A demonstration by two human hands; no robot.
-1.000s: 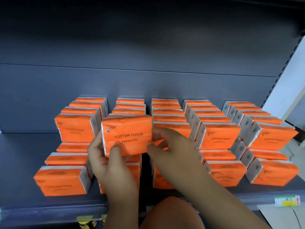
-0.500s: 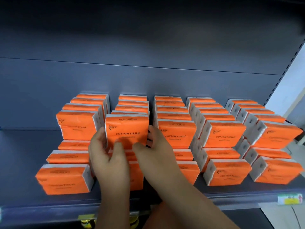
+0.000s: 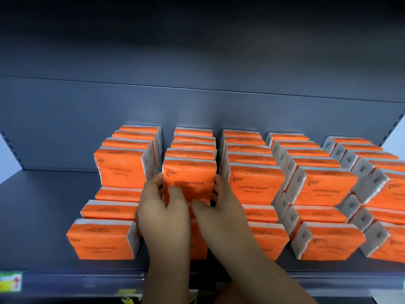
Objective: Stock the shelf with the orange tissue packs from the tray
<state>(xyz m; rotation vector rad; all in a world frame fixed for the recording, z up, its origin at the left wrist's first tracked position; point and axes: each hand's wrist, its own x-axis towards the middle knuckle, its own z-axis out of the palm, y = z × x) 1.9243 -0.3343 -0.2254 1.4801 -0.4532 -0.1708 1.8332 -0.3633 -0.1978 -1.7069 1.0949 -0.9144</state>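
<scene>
Since approx. 1 s ago, the held pack (image 3: 189, 181) has moved from mid-air, tilted, to the front of the 2nd column from the left, upper tier. It now stands upright, "COTTON TISSUE" face toward the viewer, roughly flush w/ the front packs of the neighbouring columns.

**Hands.**
- Left hand (image 3: 163, 213): fingers (image 3: 155, 181) curl round the pack's left edge, thumb on the front face.
- Right hand (image 3: 221, 213): fingers (image 3: 220, 183) curl round the right edge, thumb low, near the bottom edge.
- Both hands grip the pack from opposite sides. Judged reason: a two-sided hold keeps a soft pack square while it is slid back against the one behind.

**Location.** The pack sits on the lower-tier packs of its column, on the shelf (image 3: 43, 216), mid-depth between the near lip and the back panel (image 3: 87, 128). Left neighbour (image 3: 121, 170) and right neighbour (image 3: 255, 185) are just beside it, w/ narrow gaps that the fingers occupy.

**Layout.** Stocked packs (image 3: 324, 240) stand in 5 columns, 2 tiers, faces forward. Judged reason: labels stay readable and the rows support each other.

**Status.** Placement step approx. complete; release not yet done. The tray is not in view, so remaining qty cannot be told. A price label (image 3: 9, 281) sits on the near shelf edge, far left.
</scene>
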